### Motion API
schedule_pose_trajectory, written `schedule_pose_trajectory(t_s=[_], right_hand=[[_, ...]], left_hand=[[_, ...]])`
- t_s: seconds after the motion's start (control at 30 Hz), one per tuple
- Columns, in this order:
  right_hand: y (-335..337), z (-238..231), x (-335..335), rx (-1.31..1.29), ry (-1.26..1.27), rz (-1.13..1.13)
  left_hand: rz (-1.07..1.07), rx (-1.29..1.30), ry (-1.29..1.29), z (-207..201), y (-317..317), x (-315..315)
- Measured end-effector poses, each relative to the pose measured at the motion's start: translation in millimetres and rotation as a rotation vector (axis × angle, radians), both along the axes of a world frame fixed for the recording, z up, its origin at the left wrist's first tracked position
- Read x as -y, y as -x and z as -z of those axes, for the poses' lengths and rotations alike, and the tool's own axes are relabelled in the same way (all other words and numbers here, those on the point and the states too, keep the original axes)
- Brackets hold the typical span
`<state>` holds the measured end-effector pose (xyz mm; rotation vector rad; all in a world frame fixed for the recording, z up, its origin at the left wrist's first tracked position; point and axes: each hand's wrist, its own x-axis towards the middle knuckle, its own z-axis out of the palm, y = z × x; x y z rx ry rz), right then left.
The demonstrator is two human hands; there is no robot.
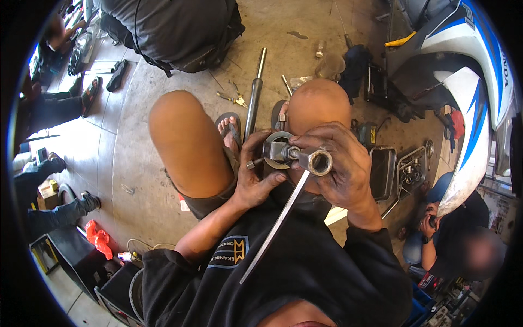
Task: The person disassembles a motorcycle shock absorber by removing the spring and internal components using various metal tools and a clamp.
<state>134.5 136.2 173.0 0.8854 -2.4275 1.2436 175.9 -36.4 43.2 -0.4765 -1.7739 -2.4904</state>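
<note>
The left hand point(251, 182) has its fingers curled around a round metal part point(276, 151), near the middle of the view. The right hand point(348, 163), at three o'clock from that part, grips a wrench point(280, 218) by its round, hollow end — the long, thin bar points to seven o'clock. A shiny tube point(254, 101) and some pliers point(238, 100) (yellow handles!) are near eleven o'clock — the pliers lie on the floor point(141, 141).

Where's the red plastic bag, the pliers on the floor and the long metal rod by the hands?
Red plastic bag point(98, 240): head view, its crumpled middle.
Pliers point(240, 101): head view, a yellow part.
Long metal rod point(275, 226): head view, halfway along its shaft.
</note>
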Motion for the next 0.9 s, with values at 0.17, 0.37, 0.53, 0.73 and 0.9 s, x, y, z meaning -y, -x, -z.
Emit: schedule_pose_trajectory(t_s=[0.17, 0.37, 0.53, 0.73, 0.9], right_hand=[[-1.2, -0.8, -4.3, 0.022, 0.011, 0.016], [-0.2, 0.1, -0.5, 0.076, 0.064, -0.032], [1.4, -3.6, -5.1, 0.231, 0.107, -0.032], [1.7, 2.0, -18.9, 0.205, 0.134, 0.100], [-16.1, 0.0, -13.6, 0.335, 0.111, 0.143]], left_hand=[[0.046, 0.092, -0.027, 6.3, 4.0, -1.1], [0.087, 0.059, -0.088, 9.8, 19.2, -10.2], [0.075, 0.089, -0.070, 11.1, 19.5, -11.5], [0.048, 0.038, -0.001, 19.8, 18.5, -9.1], [0.015, 0.059, -0.028, 23.9, 15.3, -12.9]])
